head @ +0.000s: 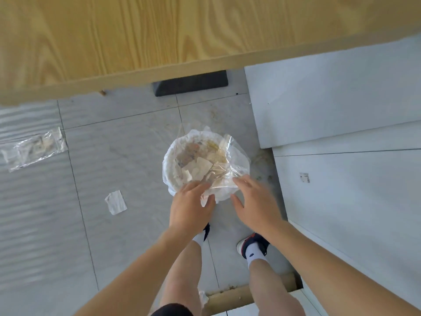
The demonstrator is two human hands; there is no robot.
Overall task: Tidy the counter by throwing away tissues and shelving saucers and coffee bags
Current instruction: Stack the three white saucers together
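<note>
Clear plastic film (224,165) veils the bin's (169,176) blurred contents.

A wooden counter top (136,35) fills the top, well beyond the fingers. Just past its edge, a black block (191,83) sits on the grey tiled floor (127,224). Right of the fingers stand white cabinet panels (330,99). A clear plastic sleeve (36,148) lies far left.
</note>
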